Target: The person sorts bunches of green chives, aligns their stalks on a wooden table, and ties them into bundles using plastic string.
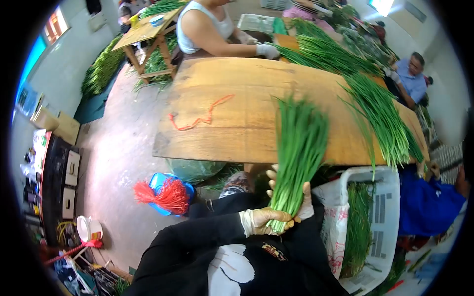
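Observation:
A thick bunch of green chives (301, 135) with pale stem ends stands in front of me, its leaf tips above the table's near edge and slightly blurred. My left hand (262, 220), in a whitish glove, is closed round the stem ends at the bottom. Behind the bunch, my gloved right hand (306, 203) cradles the stems, its thumb on the right side and its fingertips showing on the left. On the wooden table (222, 140) lies a loose red tie string (210, 116). More chives (377, 116) are spread along the table's right side.
A white plastic crate (395, 197) with chives inside stands at my right. On the left, a blue container (186, 190) holds red strings (173, 196). A person in a white top (207, 24) works across the table; others sit farther right. A white bucket (90, 230) stands lower left.

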The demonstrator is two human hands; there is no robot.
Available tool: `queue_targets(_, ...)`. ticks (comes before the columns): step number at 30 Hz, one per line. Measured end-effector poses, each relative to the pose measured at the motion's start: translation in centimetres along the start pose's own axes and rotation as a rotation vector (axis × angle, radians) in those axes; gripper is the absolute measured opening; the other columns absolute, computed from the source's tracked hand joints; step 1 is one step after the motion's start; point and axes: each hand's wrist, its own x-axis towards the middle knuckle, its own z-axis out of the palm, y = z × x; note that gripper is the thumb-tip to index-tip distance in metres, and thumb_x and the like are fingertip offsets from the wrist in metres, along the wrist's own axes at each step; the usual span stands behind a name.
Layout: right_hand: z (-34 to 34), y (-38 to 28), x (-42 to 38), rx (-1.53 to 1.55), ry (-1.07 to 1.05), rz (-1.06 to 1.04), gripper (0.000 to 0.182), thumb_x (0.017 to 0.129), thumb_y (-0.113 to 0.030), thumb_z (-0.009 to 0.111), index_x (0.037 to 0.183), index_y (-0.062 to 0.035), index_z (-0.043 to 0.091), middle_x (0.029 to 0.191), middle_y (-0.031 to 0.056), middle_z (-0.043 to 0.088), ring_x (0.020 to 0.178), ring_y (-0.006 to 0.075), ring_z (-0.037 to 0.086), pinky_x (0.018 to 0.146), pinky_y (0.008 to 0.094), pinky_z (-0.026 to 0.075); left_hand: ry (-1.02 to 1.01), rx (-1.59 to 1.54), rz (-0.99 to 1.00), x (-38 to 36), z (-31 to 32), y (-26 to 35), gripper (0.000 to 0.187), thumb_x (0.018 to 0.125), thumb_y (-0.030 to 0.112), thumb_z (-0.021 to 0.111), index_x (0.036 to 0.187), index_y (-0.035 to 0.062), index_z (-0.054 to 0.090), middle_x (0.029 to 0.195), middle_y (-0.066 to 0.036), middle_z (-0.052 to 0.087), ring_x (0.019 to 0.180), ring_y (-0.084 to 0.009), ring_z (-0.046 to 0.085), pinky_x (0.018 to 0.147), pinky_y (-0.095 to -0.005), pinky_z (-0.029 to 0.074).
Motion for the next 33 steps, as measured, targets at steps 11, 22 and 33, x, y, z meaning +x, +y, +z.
queue_targets(11, 12.6, -2.5, 15.1, -0.413, -0.408, 0.103, 0.063, 0.079, -0.035, 0.05, 0.126, 0.0009, 0.031, 0.121, 0.0184, 0.044, 0.112, 0.0232, 0.043, 0.096, 0.0339, 0.033, 0.219, 0.344, 0.675, -10.3, 6.5, 11.3, 0.033, 0.077, 0.012, 0.056, 0.106, -0.0031, 0.048, 0.092, -0.011, 0.059, 0.076, -0.014, 0.057, 0.065, -0.0242, 0.047)
queue_targets(22, 6.5, 0.4, 30.2, -1.494, -0.088, 0.097, 0.08, 0.074, -0.069, 0.036, 0.105, 0.0034, 0.05, 0.102, 0.0159, 0.055, 0.1, 0.0248, 0.049, 0.089, 0.0325, 0.034, 0.281, -0.073, 0.827, -15.2, -2.6, 18.0, 0.029, 0.08, 0.011, 0.055, 0.103, -0.0048, 0.048, 0.089, -0.011, 0.057, 0.064, -0.0138, 0.055, 0.053, -0.024, 0.046)
queue_targets(33, 1.2, 0.6, 27.2, -2.392, -0.16, -0.392, 0.015, 0.073, -0.023, 0.058, 0.081, -0.0107, 0.062, 0.08, 0.0112, 0.057, 0.076, 0.0299, 0.054, 0.066, 0.0389, 0.044, 0.449, 0.0, 0.775, -16.1, -6.1, 18.2, 0.034, 0.08, 0.012, 0.056, 0.108, -0.0038, 0.048, 0.092, -0.01, 0.06, 0.064, -0.0112, 0.058, 0.054, -0.0229, 0.047)
